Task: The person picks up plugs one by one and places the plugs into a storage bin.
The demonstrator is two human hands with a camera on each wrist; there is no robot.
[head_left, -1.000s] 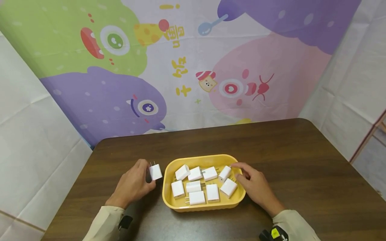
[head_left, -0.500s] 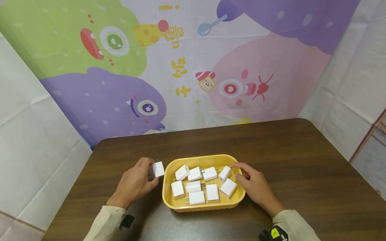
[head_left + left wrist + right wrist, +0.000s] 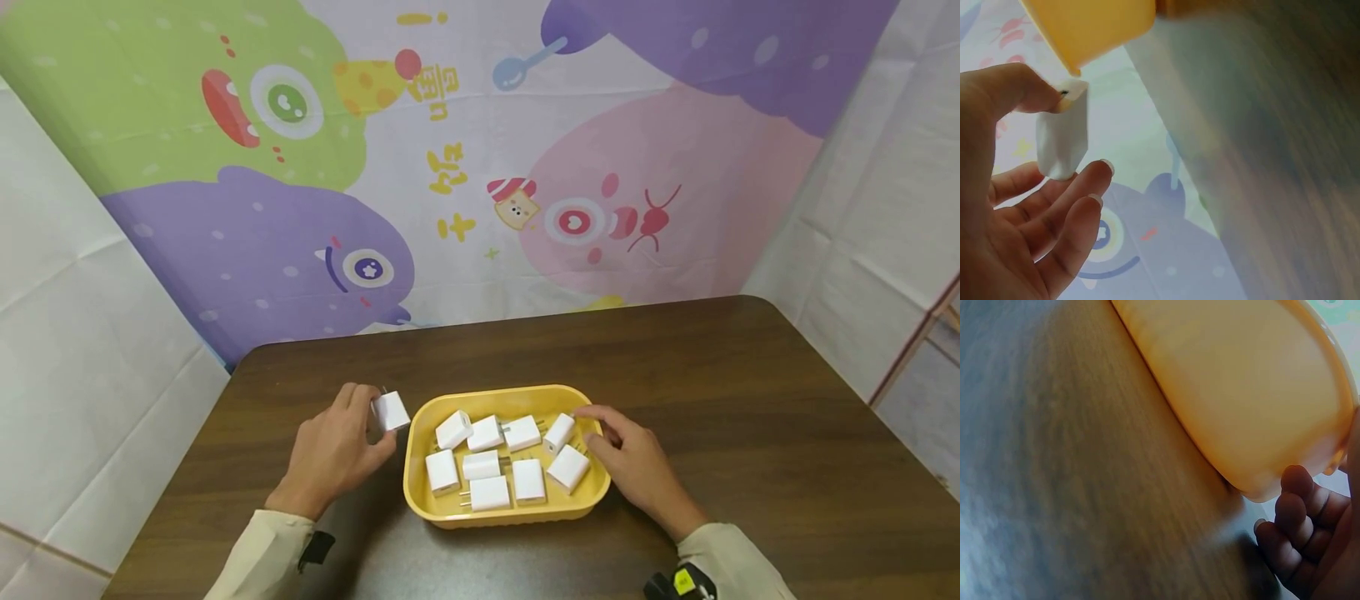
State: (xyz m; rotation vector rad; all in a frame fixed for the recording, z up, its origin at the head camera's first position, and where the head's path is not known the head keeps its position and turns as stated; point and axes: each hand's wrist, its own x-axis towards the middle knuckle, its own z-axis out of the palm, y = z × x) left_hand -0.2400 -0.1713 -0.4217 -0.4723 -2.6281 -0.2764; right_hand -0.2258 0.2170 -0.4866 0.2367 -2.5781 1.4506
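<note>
In the head view my left hand (image 3: 333, 450) pinches a white USB wall charger (image 3: 391, 411) just left of the yellow plastic basket (image 3: 510, 521). The charger's metal prongs point away from me. The left wrist view shows the thumb on the port end of the charger (image 3: 1065, 137) and fingers at its other end, apart from the basket above. At the basket's right end, my right hand (image 3: 637, 462) grips the rim, with thumb and forefinger reaching inside. Its other fingers (image 3: 1294, 515) curl by the outer wall in the right wrist view. Several white chargers (image 3: 490, 492) lie inside.
The basket stands near the middle of a dark wooden table (image 3: 750, 400). A cartoon-printed cloth (image 3: 450, 275) hangs behind the table, and pale sheets (image 3: 97, 333) hang at both sides.
My left hand has lifted the charger slightly up and to the right, tilting it a little. My right hand and the basket have kept their places.
</note>
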